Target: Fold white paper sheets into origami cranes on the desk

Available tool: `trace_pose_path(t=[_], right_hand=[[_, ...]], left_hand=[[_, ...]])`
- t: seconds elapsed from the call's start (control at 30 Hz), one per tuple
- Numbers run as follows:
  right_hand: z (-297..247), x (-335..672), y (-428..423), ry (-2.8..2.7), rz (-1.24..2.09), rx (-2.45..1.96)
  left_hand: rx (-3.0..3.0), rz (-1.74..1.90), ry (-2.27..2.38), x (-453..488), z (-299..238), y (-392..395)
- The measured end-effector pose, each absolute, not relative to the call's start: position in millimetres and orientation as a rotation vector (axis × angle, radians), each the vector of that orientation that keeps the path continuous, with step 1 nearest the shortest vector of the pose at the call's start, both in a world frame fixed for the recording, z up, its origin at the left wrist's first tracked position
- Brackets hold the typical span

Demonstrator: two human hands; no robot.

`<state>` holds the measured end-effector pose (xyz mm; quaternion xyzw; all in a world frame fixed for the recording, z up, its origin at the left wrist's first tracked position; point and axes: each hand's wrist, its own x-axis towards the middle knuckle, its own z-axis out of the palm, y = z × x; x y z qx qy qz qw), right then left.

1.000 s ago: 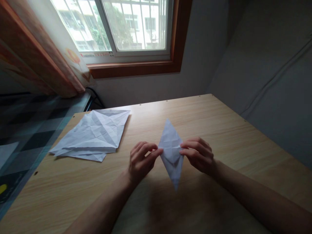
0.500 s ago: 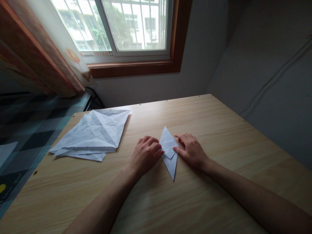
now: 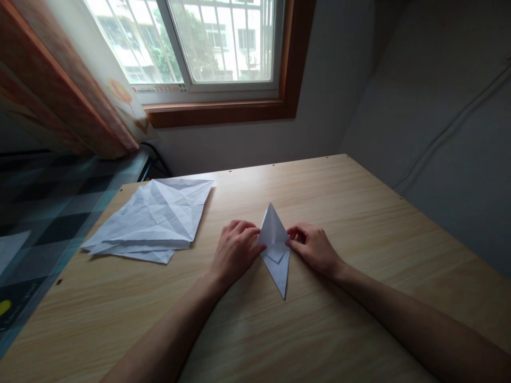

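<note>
The folded paper (image 3: 274,229) sits on the table (image 3: 359,223) between the two hands, one point directed toward the person. The left hand (image 3: 236,249) clamps the paper's left edge between thumb and fingers; the right hand (image 3: 315,249) pinches the right edge. Creased sheets (image 3: 167,213) lie on the table at far left, apart from both hands.

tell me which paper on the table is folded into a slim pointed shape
The folded paper between the left hand and right hand; the stacked sheets to the left are spread wide.
</note>
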<state>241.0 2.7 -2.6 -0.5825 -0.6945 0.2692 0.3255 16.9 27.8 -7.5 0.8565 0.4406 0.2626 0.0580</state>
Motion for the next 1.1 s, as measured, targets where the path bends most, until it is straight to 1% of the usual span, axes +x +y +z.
trace_pose_path(t=[0.1, 0.2, 0.37, 0.5, 0.77, 0.93, 1.1], right_hand=[[-5, 242, 2, -1.838, 0.605, -1.497], [-10, 245, 3, -1.903, 0.469, -1.363], [-20, 251, 4, -2.203, 0.31, -1.145], [-19, 251, 1, -2.304, 0.264, -1.117], [-1, 237, -21, -2.416, 0.167, -1.302], [-8, 246, -11, -2.617, 0.195, -1.183], [-9, 264, 5, -2.671, 0.202, -1.118]], left_hand=[[2.612, 0.835, 1.269, 17, -7, 27], [2.645, 0.847, 1.229, 18, -8, 25], [2.701, 0.788, 1.088, 18, -7, 22], [2.729, 0.675, 1.02, 17, -2, 20], [2.764, 0.612, 1.001, 17, -1, 19], [2.779, 0.456, 0.85, 15, -1, 20], [2.775, 0.469, 0.847, 15, 0, 20]])
